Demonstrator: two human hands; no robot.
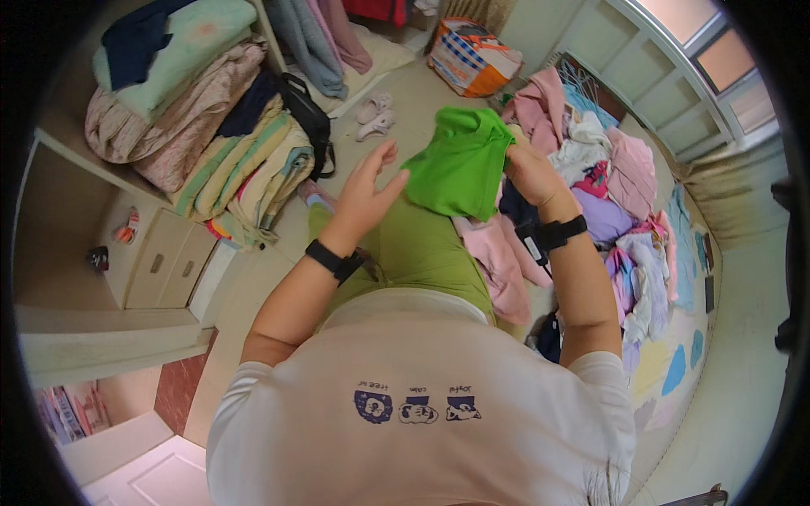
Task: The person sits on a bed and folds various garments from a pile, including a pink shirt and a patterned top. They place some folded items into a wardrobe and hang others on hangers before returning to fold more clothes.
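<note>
Right hand [533,175] grips the green cloth's [460,164] right edge, above the lap; left hand [371,196] open beside it, contact unclear. Shelf [101,168] holds folded bedding [190,105]; bag [474,61] contents indiscernible.

The upper garment was a white T-shirt [380,346] with a plain short left sleeve [236,405] and a matching right sleeve [603,375]. Across its front ran three small dark-blue prints in a row: a left print [373,406], a middle print [418,411] and a right print [463,408], each showing an animal figure with a short line of lettering. The lower garment was olive-green trousers [422,261]. A black band [333,260] circled the left wrist; a second black band [564,233], on the right wrist, bore a white label [533,248]. The left hand [371,198] and right hand [533,174] were ungloved.
</note>
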